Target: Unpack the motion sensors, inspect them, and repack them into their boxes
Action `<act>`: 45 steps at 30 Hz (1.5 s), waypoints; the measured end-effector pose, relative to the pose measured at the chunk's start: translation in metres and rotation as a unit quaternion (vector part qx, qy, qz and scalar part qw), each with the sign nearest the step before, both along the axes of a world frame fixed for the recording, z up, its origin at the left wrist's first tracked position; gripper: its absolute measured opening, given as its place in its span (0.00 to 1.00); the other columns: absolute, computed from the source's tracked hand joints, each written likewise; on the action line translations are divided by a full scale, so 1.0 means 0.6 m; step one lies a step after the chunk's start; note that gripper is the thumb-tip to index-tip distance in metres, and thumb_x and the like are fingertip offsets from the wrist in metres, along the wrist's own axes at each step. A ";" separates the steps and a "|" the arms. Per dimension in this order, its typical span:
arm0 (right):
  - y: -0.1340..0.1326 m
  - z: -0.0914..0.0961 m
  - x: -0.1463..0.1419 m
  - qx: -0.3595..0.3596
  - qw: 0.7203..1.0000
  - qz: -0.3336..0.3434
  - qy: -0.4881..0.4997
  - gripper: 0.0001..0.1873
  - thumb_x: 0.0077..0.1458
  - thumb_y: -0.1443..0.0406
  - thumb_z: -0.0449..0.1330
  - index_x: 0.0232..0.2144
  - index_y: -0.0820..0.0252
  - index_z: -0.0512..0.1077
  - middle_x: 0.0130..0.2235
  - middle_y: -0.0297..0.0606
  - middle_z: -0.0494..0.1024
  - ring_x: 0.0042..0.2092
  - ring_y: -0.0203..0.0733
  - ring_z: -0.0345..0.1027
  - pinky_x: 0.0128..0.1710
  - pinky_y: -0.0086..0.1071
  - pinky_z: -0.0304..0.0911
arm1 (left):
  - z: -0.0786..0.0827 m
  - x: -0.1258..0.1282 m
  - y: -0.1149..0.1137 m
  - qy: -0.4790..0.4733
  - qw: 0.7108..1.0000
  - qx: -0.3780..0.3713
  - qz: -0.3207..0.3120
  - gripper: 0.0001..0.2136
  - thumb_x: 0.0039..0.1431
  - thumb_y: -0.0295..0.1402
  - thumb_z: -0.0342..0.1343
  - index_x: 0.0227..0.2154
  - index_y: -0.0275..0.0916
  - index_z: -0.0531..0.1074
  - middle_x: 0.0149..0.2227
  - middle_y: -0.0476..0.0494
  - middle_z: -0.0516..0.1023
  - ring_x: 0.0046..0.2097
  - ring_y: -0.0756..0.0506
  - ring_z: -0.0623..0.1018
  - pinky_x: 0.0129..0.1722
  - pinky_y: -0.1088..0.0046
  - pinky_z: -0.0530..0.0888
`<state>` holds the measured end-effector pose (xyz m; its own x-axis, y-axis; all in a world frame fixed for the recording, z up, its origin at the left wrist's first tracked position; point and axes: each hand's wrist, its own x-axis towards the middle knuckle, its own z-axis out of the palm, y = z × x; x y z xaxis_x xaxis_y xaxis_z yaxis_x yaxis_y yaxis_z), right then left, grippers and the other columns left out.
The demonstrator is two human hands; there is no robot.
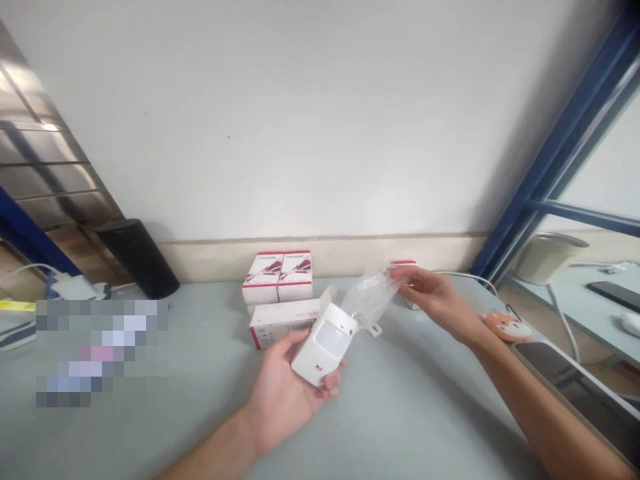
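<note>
White motion sensor (323,345) sits gripped in palm-up left hand (283,387) - long axis points at clear plastic bag (370,298) (right hand (430,301) pinching its far end).

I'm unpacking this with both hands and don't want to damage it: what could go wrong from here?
The white motion sensor lies in the open left hand, barely gripped, so it might slip and fall to the table. The clear plastic bag, pinched in the right hand, seems to touch the sensor's top and could snag on the white bracket, tugging the sensor loose.
</note>
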<state>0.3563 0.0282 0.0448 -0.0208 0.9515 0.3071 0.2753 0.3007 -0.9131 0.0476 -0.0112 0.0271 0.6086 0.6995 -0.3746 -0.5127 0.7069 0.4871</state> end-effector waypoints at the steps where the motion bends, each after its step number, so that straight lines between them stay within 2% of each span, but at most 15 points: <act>1: -0.001 0.001 -0.003 0.002 1.000 0.003 0.007 0.21 0.58 0.47 0.68 0.44 0.54 0.80 0.57 0.44 0.80 0.57 0.54 0.75 0.58 0.46 0.70 | -0.001 -0.001 0.000 -0.007 1.000 0.002 0.001 0.16 0.66 0.42 0.54 0.45 0.33 0.76 0.36 0.34 0.77 0.29 0.45 0.71 0.33 0.71 0.63; 5: -0.002 -0.002 -0.010 -0.001 1.000 0.014 0.016 0.19 0.57 0.48 0.70 0.42 0.54 0.80 0.58 0.44 0.79 0.59 0.55 0.74 0.60 0.47 0.69 | 0.003 -0.001 0.000 -0.016 1.000 0.011 0.010 0.17 0.66 0.42 0.53 0.44 0.33 0.77 0.36 0.34 0.77 0.29 0.45 0.70 0.33 0.70 0.63; 9: -0.007 -0.001 -0.018 -0.028 0.999 -0.011 0.019 0.20 0.57 0.50 0.70 0.49 0.50 0.81 0.61 0.41 0.78 0.57 0.54 0.75 0.60 0.48 0.69 | 0.006 -0.001 -0.002 -0.013 1.000 0.021 0.008 0.17 0.66 0.42 0.53 0.45 0.33 0.76 0.37 0.34 0.77 0.29 0.45 0.70 0.33 0.70 0.63; 13: -0.016 0.012 -0.026 -0.078 0.996 -0.037 0.028 0.30 0.55 0.49 0.71 0.58 0.49 0.78 0.52 0.41 0.84 0.49 0.54 0.79 0.58 0.51 0.69 | -0.001 -0.003 -0.004 -0.006 0.999 0.036 -0.006 0.18 0.66 0.42 0.52 0.46 0.32 0.76 0.37 0.31 0.78 0.30 0.43 0.72 0.34 0.68 0.64; 16: -0.020 0.019 -0.026 -0.089 0.995 -0.035 0.026 0.32 0.55 0.49 0.70 0.60 0.49 0.76 0.48 0.41 0.85 0.47 0.54 0.80 0.57 0.52 0.69 | -0.003 -0.005 -0.005 0.005 0.999 0.042 -0.008 0.17 0.66 0.41 0.51 0.46 0.31 0.76 0.38 0.30 0.78 0.31 0.42 0.73 0.33 0.67 0.65; 20: -0.019 0.019 -0.013 -0.081 0.997 -0.019 0.010 0.27 0.58 0.49 0.66 0.57 0.51 0.79 0.43 0.41 0.85 0.46 0.52 0.80 0.53 0.48 0.71 | 0.001 -0.005 -0.002 0.019 0.999 0.048 -0.004 0.17 0.66 0.40 0.52 0.46 0.32 0.76 0.37 0.30 0.78 0.30 0.44 0.72 0.33 0.67 0.65; 25: -0.017 0.022 -0.002 -0.075 0.996 -0.034 0.026 0.25 0.59 0.50 0.66 0.54 0.52 0.80 0.42 0.41 0.85 0.46 0.50 0.79 0.52 0.44 0.71 | 0.004 -0.007 0.004 0.010 0.998 0.059 -0.008 0.17 0.67 0.41 0.51 0.45 0.33 0.76 0.36 0.31 0.79 0.30 0.43 0.73 0.33 0.67 0.65; 30: -0.019 0.023 -0.008 -0.089 0.995 0.014 0.038 0.22 0.59 0.51 0.67 0.52 0.52 0.81 0.42 0.41 0.85 0.48 0.51 0.79 0.55 0.45 0.70 | 0.011 -0.008 0.000 0.015 0.996 0.085 -0.019 0.18 0.68 0.41 0.49 0.46 0.33 0.77 0.36 0.29 0.80 0.28 0.44 0.72 0.34 0.67 0.65; 33: -0.016 0.015 -0.009 -0.092 0.994 0.028 0.052 0.25 0.58 0.49 0.68 0.54 0.51 0.80 0.44 0.42 0.85 0.49 0.52 0.79 0.57 0.49 0.68 | 0.017 -0.008 -0.003 0.025 0.994 0.108 -0.007 0.18 0.69 0.40 0.48 0.52 0.35 0.76 0.37 0.31 0.80 0.27 0.44 0.72 0.33 0.67 0.65; 38: -0.016 0.014 -0.007 -0.099 0.992 0.048 0.069 0.26 0.57 0.48 0.69 0.54 0.50 0.81 0.49 0.43 0.84 0.49 0.52 0.78 0.59 0.50 0.68 | 0.022 -0.010 -0.002 0.038 0.989 0.142 0.008 0.25 0.71 0.41 0.48 0.68 0.44 0.64 0.41 0.35 0.79 0.29 0.44 0.74 0.33 0.66 0.67; 42: -0.021 0.024 -0.010 -0.102 0.989 0.067 0.089 0.24 0.56 0.49 0.70 0.52 0.50 0.82 0.54 0.43 0.82 0.51 0.52 0.77 0.60 0.50 0.68 | 0.022 -0.012 -0.005 0.050 0.980 0.189 -0.034 0.29 0.73 0.43 0.43 0.74 0.51 0.51 0.40 0.35 0.80 0.30 0.40 0.79 0.33 0.64 0.70; 45: -0.022 0.028 -0.013 -0.102 0.984 0.070 0.128 0.21 0.54 0.52 0.72 0.48 0.51 0.83 0.54 0.41 0.82 0.51 0.50 0.77 0.59 0.48 0.68 | 0.020 -0.013 -0.008 0.045 0.975 0.207 -0.068 0.30 0.74 0.44 0.41 0.75 0.58 0.41 0.45 0.33 0.80 0.33 0.35 0.82 0.31 0.62 0.73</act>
<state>0.3483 0.0150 0.0615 -0.1023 0.9871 0.1230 -0.0026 0.1234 -0.9924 0.0397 -0.0162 0.0393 0.6846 0.7167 -0.1326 -0.3701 0.4986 0.7838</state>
